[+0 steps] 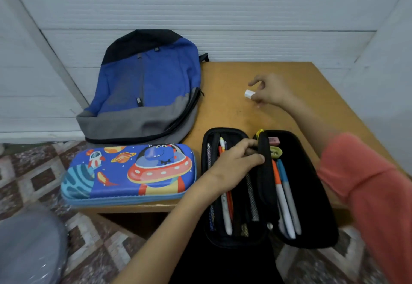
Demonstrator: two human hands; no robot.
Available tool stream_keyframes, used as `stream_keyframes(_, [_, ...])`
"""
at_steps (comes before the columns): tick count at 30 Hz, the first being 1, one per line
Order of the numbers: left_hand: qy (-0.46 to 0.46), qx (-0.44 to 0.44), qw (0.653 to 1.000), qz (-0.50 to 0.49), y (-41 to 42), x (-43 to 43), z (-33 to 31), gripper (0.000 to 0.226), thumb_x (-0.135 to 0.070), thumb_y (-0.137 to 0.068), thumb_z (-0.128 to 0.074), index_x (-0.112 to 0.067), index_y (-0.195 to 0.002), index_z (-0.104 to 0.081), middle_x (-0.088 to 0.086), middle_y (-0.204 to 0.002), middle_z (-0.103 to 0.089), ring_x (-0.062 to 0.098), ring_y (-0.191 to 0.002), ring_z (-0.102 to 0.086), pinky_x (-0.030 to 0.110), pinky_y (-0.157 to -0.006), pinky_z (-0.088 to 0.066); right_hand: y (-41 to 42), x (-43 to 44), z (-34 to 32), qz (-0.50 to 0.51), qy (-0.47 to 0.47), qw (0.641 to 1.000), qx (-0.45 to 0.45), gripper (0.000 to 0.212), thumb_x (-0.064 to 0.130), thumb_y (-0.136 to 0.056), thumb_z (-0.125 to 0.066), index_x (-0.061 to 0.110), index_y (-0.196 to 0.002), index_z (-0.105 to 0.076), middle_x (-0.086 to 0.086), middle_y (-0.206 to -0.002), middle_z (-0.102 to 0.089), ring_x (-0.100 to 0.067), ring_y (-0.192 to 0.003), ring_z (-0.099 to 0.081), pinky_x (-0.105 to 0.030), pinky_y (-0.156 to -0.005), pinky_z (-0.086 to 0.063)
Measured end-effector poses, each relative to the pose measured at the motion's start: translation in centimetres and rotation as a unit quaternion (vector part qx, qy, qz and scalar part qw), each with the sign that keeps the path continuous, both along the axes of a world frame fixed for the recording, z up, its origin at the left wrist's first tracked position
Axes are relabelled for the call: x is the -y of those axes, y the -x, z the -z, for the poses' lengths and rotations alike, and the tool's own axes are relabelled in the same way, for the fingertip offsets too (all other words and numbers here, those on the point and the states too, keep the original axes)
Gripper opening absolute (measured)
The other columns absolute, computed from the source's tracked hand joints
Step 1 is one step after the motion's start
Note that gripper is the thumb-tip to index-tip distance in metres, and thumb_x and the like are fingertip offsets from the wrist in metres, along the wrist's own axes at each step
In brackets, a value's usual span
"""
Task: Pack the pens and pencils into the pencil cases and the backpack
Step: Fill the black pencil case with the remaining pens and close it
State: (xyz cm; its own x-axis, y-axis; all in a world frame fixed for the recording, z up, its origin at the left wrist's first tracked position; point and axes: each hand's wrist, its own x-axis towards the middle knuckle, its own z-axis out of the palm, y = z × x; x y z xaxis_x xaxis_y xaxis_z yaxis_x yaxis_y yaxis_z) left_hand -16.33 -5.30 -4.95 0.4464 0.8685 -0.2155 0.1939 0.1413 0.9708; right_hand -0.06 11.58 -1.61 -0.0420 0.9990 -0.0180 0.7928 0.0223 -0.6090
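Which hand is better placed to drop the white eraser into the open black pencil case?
Right. The right hand pinches the white eraser, so it only has to carry it over. The left hand is occupied holding the divider of the black pencil case.

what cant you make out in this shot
Head view:
backpack contents: its fabric hides them.
space-print pencil case contents: lid closed.
pens in the black pencil case: partly under the left hand.
small white block in right hand: too small to identify.
grey shape bottom left: blurred, cut by the edge.
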Motion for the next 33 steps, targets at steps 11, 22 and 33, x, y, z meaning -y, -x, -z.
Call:
stream_keyframes(11, [0.008, -0.012, 1.0, -0.012, -0.3, 0.0, -0.3, 0.025, -0.025, -0.09, -0.057, -0.023, -0.115, -0.057, 0.016, -0.119, -0.063, 0.025, -0.112, -0.06, 0.038, -0.102, -0.042, -2.9, 8.3, -2.0, -0.01, 0.0, 0.997, -0.079, 0.026, -0.001, -0.077, -0.074, 0.009, -0.095, -0.058, -0.013, -0.076, -0.064, -0.019, -0.059, -0.061, -0.028, -0.049, -0.049])
stream_keyframes(22, [0.006, -0.015, 1.0, -0.017, -0.5, 1.0, -1.6, 0.026, -0.013, -0.097, -0.049, -0.014, -0.123, -0.055, 0.012, -0.118, -0.063, 0.017, -0.105, -0.06, 0.02, -0.086, -0.046, -6.0, 13.6, 0.5, 0.023, -0.105, 0.99, 0.091, 0.012, 0.024, -0.084, -0.07, 0.021, -0.095, -0.069, 0.005, -0.083, -0.064, -0.015, -0.08, -0.061, -0.03, -0.066, -0.046])
stream_keyframes(33, [-0.001, -0.018, 0.999, -0.028, -0.4, 1.6, -2.0, 0.025, -0.017, -0.097, -0.049, -0.019, -0.12, -0.058, 0.003, -0.114, -0.065, 0.015, -0.107, -0.061, 0.023, -0.091, -0.046, -5.8, 15.8, 2.3, -0.03, -0.16, 0.961, 0.224, 0.012, 0.03, -0.086, -0.068, 0.023, -0.096, -0.065, 0.007, -0.095, -0.064, -0.015, -0.09, -0.059, -0.028, -0.065, -0.044])
